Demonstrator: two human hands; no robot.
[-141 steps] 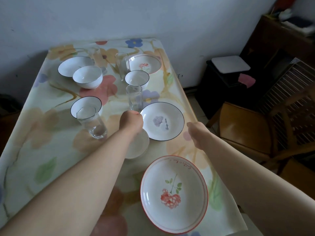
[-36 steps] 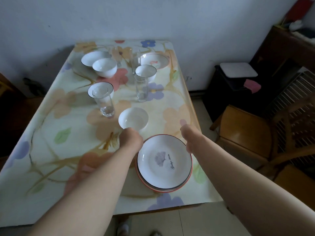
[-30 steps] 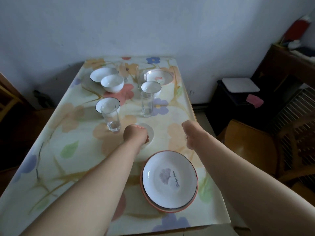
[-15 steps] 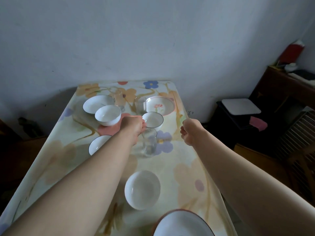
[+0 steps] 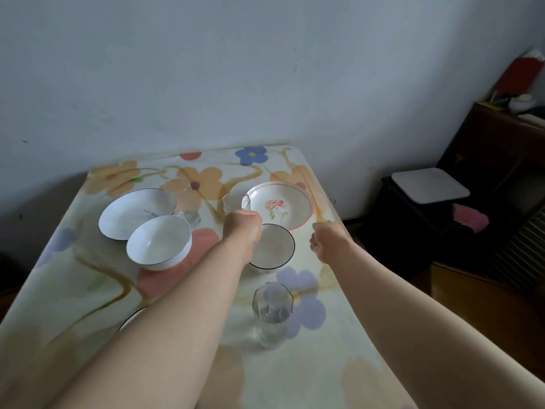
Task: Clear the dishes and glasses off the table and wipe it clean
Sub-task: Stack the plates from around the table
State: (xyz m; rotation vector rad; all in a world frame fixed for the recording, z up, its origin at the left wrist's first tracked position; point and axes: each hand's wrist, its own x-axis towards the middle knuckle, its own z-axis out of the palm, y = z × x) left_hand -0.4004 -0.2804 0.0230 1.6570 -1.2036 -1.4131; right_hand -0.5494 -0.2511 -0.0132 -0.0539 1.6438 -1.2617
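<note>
On the floral tablecloth [image 5: 73,290] stand a rose-patterned plate [image 5: 283,206], a black-rimmed bowl [image 5: 275,250], a white bowl [image 5: 159,240] and a black-rimmed plate [image 5: 132,214]. One glass [image 5: 272,315] stands near me. Two more glasses are at the back, one [image 5: 234,200] by the rose plate and one [image 5: 190,215] behind the white bowl. My left hand [image 5: 243,227] is curled over the black-rimmed bowl's left rim, just in front of the far glass; its fingers are hidden. My right hand [image 5: 327,242] hovers loosely closed and holds nothing, right of that bowl.
Part of another bowl's rim [image 5: 132,317] shows under my left forearm. The wall runs along the table's far end. To the right stand a dark stool with a white pad [image 5: 429,187], a pink cloth [image 5: 470,218] and a wooden cabinet [image 5: 501,137].
Both hands have reached farther toward the back of the table. The view has moved forward, so the stacked plates and the nearest bowl have dropped out of sight.
</note>
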